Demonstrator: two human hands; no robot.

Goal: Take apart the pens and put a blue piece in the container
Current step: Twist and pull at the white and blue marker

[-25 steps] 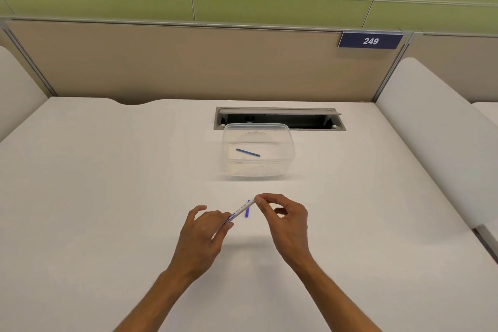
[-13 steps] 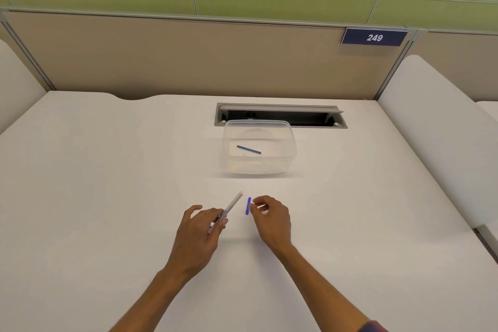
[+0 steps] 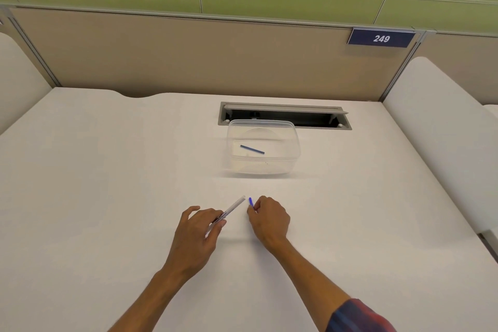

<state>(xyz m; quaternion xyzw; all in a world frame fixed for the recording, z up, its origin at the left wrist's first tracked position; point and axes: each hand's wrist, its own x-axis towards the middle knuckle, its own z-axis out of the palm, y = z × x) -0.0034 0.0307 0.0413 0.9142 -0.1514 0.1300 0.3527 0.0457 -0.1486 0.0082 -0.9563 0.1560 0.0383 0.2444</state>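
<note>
My left hand [image 3: 198,232] grips a white pen barrel [image 3: 234,206] that points up and to the right over the white desk. Just right of the barrel's tip, my right hand [image 3: 269,219] has its fingers curled down on a small blue piece [image 3: 251,201] lying on the desk; only the piece's far end shows. Farther back stands a clear plastic container [image 3: 292,143] with one thin blue piece [image 3: 252,149] lying in it.
An open cable hatch [image 3: 285,114] is sunk into the desk right behind the container. A beige partition with a "249" plate [image 3: 381,38] closes the back. Padded white dividers [image 3: 436,129] flank the desk on both sides.
My hands separated: the right one left the pen's tip, dropped to the desk and closed over the blue piece. The left hand kept the white barrel and lowered slightly.
</note>
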